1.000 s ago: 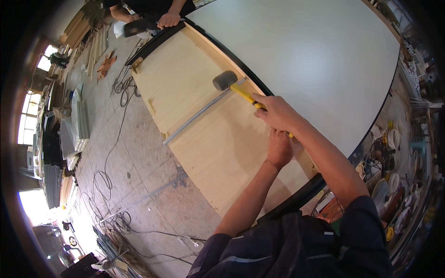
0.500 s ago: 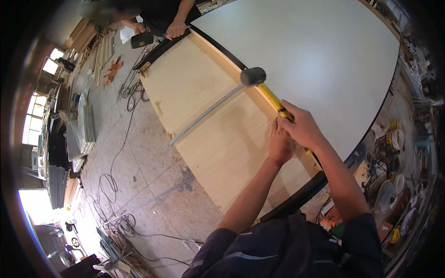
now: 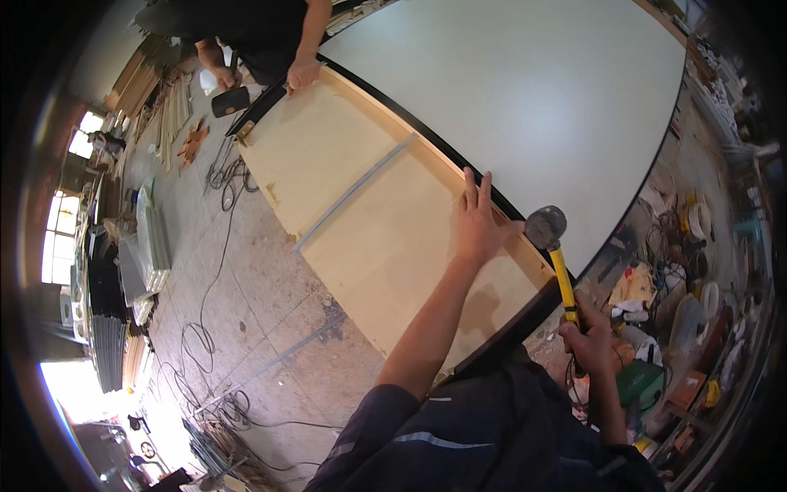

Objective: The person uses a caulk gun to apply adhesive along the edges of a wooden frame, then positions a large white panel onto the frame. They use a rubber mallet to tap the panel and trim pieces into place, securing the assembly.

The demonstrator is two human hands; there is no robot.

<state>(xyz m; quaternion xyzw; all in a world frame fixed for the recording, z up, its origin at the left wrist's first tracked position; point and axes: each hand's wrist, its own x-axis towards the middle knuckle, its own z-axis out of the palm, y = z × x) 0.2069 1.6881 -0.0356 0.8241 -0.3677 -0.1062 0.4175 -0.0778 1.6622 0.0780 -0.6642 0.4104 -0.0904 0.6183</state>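
Note:
My right hand [image 3: 590, 332] is wrapped round the yellow handle of a black-headed mallet [image 3: 563, 271]. The mallet's head is over the black edging beside the white panel [image 3: 525, 82]. With fingers spread, my left hand [image 3: 482, 221] rests at the wooden strip [image 3: 443, 154] that runs along the black edging, its thumb pointing toward the mallet head. Below the strip lies a pale plywood board [image 3: 369, 246] with a thin grey metal bar [image 3: 354, 193] across it. Black edging [image 3: 508, 336] also borders the board's near end, close to my body.
At the far corner a co-worker's hand [image 3: 303, 72] touches the frame; the other holds a black mallet [image 3: 230, 102]. Cables [image 3: 197, 344] trail over the concrete floor at left. Wrapped panels [image 3: 152, 238] lean farther left. A green box [image 3: 641, 384] and clutter lie at right.
My right hand has drawn the mallet back toward me and to the right. My left hand has moved up along the strip and spread its fingers. The co-worker's mallet has shifted lower left.

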